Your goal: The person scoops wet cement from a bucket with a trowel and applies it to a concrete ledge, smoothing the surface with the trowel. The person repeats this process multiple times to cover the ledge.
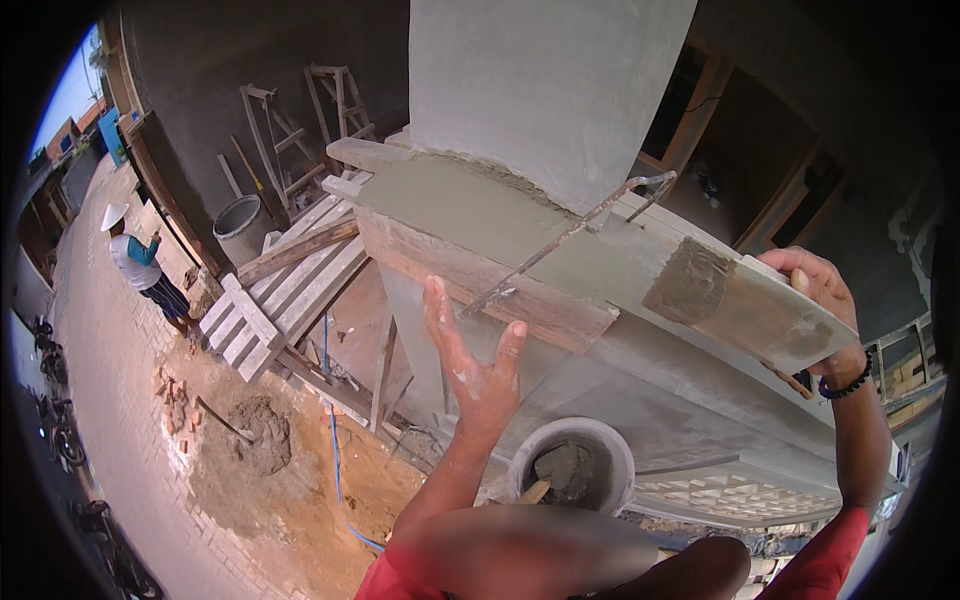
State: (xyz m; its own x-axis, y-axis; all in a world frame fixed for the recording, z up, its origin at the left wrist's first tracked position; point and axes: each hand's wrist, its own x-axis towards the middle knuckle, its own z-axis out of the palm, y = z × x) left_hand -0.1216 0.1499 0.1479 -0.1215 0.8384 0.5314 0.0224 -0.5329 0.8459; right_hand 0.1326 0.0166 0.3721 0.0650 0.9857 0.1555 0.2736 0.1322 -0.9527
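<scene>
Our left hand point(478, 368) is spread open, fingers apart, empty, just below the worn wooden plank point(480, 285) edging the wet grey cement ledge point(470, 205); our right hand point(825, 300) grips a flat wooden float board point(760, 315) loaded with grey mortar point(688, 283), with a mortar-filled grey bucket point(573, 470) below between both.

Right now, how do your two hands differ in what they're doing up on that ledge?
The right hand is closed around a flat wooden board carrying a dab of grey mortar; the left hand holds nothing, its fingers spread open. The right hand sits higher, at the far right end of the ledge; the left hand is lower, in front of the wooden plank along the ledge's face. Both are bare.
</scene>
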